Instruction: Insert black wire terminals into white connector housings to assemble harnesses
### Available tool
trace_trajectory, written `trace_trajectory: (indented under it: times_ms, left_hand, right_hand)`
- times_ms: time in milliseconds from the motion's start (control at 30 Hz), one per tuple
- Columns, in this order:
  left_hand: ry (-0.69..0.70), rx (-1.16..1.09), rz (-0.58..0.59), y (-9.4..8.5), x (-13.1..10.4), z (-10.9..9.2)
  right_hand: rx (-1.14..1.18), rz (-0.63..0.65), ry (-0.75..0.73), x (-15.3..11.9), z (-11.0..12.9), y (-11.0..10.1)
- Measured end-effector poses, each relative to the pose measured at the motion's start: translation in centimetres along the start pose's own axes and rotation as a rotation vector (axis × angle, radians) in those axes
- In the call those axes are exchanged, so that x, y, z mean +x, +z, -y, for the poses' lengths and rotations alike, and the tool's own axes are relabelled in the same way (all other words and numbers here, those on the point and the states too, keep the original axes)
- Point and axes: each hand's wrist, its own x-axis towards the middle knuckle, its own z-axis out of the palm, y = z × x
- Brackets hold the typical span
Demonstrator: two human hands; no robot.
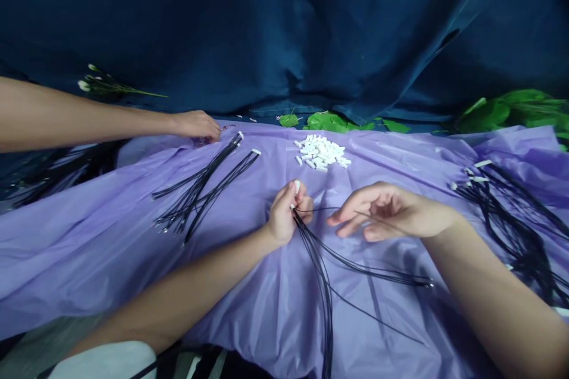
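Observation:
My left hand (pixel 288 213) is closed in a pinch around a small white connector (pixel 293 208). From that connector a bunch of thin black wires (pixel 317 272) hangs down and fans to the right across the purple sheet. Just to its right, my right hand (pixel 382 213) is open, palm turned inward, fingers apart. One single wire (pixel 322 209) runs from the connector toward its fingertips; it does not look gripped. Beyond both hands lies a heap of small white connector housings (pixel 322 151).
Wired bundles (pixel 208 189) lie to the left, and a thicker pile of black wires (pixel 515 231) lies at the right. Another person's hand (pixel 200 126) reaches in from the left. Green leaves (pixel 329 122) and a dark blue curtain (pixel 267 29) border the far side of the purple sheet (pixel 249 284).

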Motion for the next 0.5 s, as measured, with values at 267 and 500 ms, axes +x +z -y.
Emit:
trace_trajectory:
  times_ms: [267, 500]
  left_hand:
    - [-0.016, -0.031, -0.003, 0.0, 0.0, -0.2]
    - [-0.023, -0.021, 0.012, 0.1, 0.0, -0.1]
  right_hand:
    - [0.093, -0.511, -0.455, 0.0, 1.0, -1.4]
    - [0.165, -0.779, -0.495, 0.1, 2.4, 0.0]
